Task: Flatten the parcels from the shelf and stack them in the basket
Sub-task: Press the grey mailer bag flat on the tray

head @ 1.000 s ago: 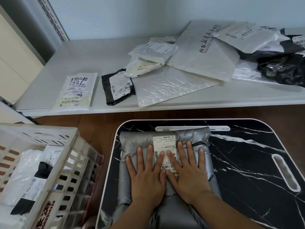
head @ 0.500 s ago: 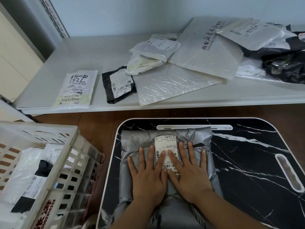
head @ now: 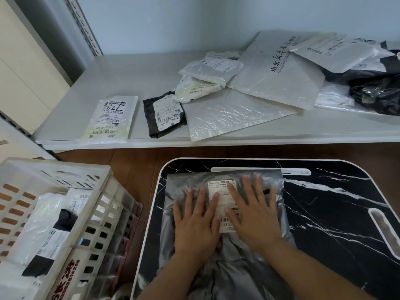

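A grey plastic parcel (head: 177,187) with a white shipping label lies on the black marble-pattern lap table (head: 337,204). My left hand (head: 194,221) and my right hand (head: 253,215) lie flat on it side by side, fingers spread, palms pressing down; the right hand covers part of the label. The white slatted basket (head: 86,204) stands at the lower left and holds white and black parcels (head: 49,230). On the white shelf (head: 134,72) lie several more parcels: a white one (head: 110,120), a black one (head: 164,113) and a pile (head: 270,83) toward the right.
Brown wooden floor (head: 134,167) shows between the shelf, the basket and the lap table. A large clear bag (head: 229,113) overhangs the shelf's front edge. Black bags (head: 376,94) are heaped at the shelf's far right. A shelf upright (head: 84,24) rises at the back left.
Both hands have slid forward over the grey parcel, the right hand farther, toward its far edge. The parcel's far end looks flatter and more spread out than before.
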The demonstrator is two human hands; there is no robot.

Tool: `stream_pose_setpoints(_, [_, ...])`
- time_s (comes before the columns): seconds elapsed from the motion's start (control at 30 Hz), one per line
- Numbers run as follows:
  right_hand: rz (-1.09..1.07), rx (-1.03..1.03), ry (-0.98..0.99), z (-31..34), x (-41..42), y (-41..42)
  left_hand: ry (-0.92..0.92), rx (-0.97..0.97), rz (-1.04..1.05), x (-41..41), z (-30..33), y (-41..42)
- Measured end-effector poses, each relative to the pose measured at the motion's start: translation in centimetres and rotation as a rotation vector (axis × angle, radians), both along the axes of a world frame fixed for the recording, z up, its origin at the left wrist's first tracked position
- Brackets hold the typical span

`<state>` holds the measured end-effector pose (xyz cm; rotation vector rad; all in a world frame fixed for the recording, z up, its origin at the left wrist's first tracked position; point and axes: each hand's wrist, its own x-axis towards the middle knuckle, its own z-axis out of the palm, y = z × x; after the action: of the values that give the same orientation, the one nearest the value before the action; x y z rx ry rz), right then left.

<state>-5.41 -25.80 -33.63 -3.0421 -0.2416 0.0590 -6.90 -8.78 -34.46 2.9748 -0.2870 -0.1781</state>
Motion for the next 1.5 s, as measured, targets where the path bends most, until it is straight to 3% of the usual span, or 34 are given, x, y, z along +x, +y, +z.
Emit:
stream_pose_setpoints(0.17, [0.050,-0.117,0.100,0.7,3.4,-0.1,0.021,0.074,-0.021,3.5,1.6,0.9])
stream_pose_setpoints(0.3, [0.015,-0.053,0.265,-0.1,3.5,0.0,0.056,0.048,-0.013,4.1,0.6,0.9])
stream_pose_setpoints(0.53, [0.004,-0.025,0.264,-0.6,3.9,-0.1,0.053,0.089,0.001,4.5,-0.5,0.7])
stream_pose_setpoints(0.67, [0.016,-0.006,0.365,0.2,4.4,-0.3,0.090,0.142,-0.001,4.4,0.1,0.4])
stream_pose_setpoints(0.9, [0.076,-0.063,0.095,1.5,-1.2,-0.1,0.118,0.157,0.002,0.9,3.1,0.3])
stream_pose_setpoints(1.23, [0.031,-0.061,0.065,0.2,-10.9,1.6,0.088,0.139,-0.006,-8.6,2.1,1.0])
stream_pose_setpoints(1.5, [-0.041,-0.045,0.185,-0.7,-10.2,1.7,0.078,0.118,0.020,-7.9,0.9,0.5])
